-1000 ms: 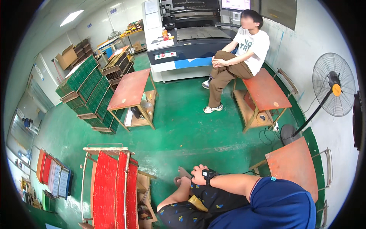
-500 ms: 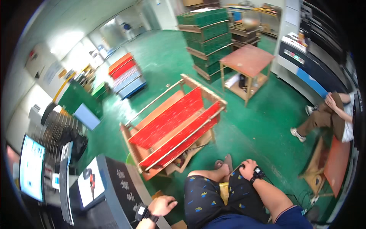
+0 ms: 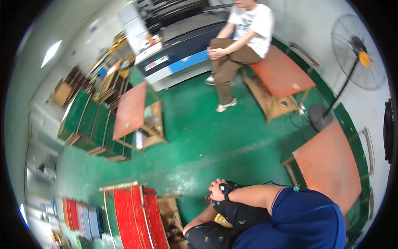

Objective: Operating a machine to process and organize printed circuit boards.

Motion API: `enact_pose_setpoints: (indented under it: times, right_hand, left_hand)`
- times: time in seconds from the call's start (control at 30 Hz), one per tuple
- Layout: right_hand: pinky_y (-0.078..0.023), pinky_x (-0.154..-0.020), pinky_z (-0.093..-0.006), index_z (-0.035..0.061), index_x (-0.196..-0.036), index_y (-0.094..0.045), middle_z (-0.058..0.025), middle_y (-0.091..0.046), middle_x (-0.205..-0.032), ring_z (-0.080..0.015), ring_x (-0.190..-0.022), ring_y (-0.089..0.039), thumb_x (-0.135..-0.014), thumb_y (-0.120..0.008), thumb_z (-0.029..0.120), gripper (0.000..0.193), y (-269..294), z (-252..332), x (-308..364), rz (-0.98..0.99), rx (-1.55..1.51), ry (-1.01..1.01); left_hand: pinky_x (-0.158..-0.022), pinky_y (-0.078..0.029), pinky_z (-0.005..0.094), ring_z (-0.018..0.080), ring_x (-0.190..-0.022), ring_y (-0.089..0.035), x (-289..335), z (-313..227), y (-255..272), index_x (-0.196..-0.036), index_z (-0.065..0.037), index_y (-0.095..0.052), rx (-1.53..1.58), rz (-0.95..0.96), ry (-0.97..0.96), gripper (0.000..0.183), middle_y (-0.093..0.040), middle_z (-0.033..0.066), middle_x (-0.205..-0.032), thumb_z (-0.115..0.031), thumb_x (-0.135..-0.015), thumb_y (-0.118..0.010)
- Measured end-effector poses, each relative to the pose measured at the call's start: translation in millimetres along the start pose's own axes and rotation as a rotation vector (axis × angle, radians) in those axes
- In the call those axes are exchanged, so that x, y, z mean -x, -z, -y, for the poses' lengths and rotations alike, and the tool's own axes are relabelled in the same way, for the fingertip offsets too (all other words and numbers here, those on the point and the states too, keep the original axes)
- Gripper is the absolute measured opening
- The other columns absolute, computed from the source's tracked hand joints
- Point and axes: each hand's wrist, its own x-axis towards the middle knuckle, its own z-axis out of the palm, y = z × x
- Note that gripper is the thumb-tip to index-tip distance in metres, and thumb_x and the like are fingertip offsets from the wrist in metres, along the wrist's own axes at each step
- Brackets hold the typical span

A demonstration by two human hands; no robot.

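My right hand point(image 3: 216, 190) rests on my right knee, on the black shorts point(image 3: 238, 213) with a small blue and yellow pattern. Its fingers drape over the knee, and nothing shows in them. A dark band with a small device point(image 3: 225, 189) is strapped round that wrist. My left hand is out of view. Closest to my legs on the left stands a wooden-framed rack with red panels point(image 3: 132, 216), cut off by the lower edge.
A person point(image 3: 251, 35) sits on a red-topped table point(image 3: 284, 72) beside a large machine point(image 3: 178, 66). Another red-topped table point(image 3: 329, 164) stands at my right, near a standing fan point(image 3: 321, 116). Left are a small wooden table point(image 3: 130, 110) and green crates point(image 3: 89, 120).
My view has swung to the right, bringing in the fan and the seated person. My left hand and the screen have left the picture. My right hand stays on the knee.
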Motion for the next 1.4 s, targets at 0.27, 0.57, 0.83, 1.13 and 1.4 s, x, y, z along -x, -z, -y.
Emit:
enact_pose_setpoints:
  times: [0.27, 0.57, 0.83, 1.13, 1.4]
  right_hand:
    - [-0.041, -0.083, -0.0470, 0.0123, -0.099, -0.066, -0.0115, -0.057, -0.105, -0.0309, -0.102, -0.049, -0.074, -0.056, 0.035, 0.035, 9, -12, 17, -0.111, -0.094, -0.083]
    - [-0.041, -0.081, -0.0458, 0.0109, -0.093, -0.067, -0.0121, -0.058, -0.103, -0.0304, -0.102, -0.050, -0.073, -0.058, 0.034, 0.032, 8, -1, 20, -0.101, -0.047, -0.001]
    - [-0.044, -0.086, -0.0476, 0.0123, -0.099, -0.067, -0.0105, -0.060, -0.107, -0.0310, -0.103, -0.053, -0.072, -0.054, 0.033, 0.036, 21, -11, 25, -0.133, -0.063, -0.015]
    - [-0.042, -0.089, -0.0472, 0.0097, -0.094, -0.069, -0.0125, -0.060, -0.108, -0.0327, -0.105, -0.052, -0.071, -0.055, 0.032, 0.035, 24, -4, 23, -0.170, -0.078, -0.032]
    - [-0.041, -0.086, -0.0488, 0.0111, -0.102, -0.066, -0.0132, -0.057, -0.110, -0.0317, -0.106, -0.050, -0.076, -0.055, 0.034, 0.037, 24, 5, 27, -0.038, -0.033, -0.008]
  left_hand:
    - [-0.078, -0.049, 0.0398, 0.0310, -0.086, -0.061, -35, -18, 32, -0.102, -0.003, -0.064, -0.165, -0.065, -0.107, 0.030, -0.064, 0.0161, -0.092, -0.029, -0.087, -0.061]
    - [-0.075, -0.049, 0.0426, 0.0328, -0.081, -0.061, -109, 39, 84, -0.102, -0.005, -0.063, -0.658, -0.812, -0.494, 0.030, -0.063, 0.0158, -0.088, -0.031, -0.087, -0.060]
    - [-0.081, -0.045, 0.0471, 0.0372, -0.097, -0.056, -219, 48, 63, -0.127, -0.005, -0.046, -0.726, -1.079, -0.185, 0.054, -0.058, 0.0194, -0.107, -0.028, -0.082, -0.063]
    - [-0.070, -0.043, 0.0460, 0.0339, -0.083, -0.054, -213, 20, 60, -0.114, -0.006, -0.054, -0.695, -1.124, -0.120, 0.040, -0.056, 0.0152, -0.088, -0.030, -0.082, -0.061]
    - [-0.073, -0.046, 0.0491, 0.0363, -0.087, -0.057, -174, 20, 60, -0.113, -0.007, -0.057, -0.682, -1.022, -0.092, 0.046, -0.061, 0.0180, -0.097, -0.040, -0.080, -0.063]
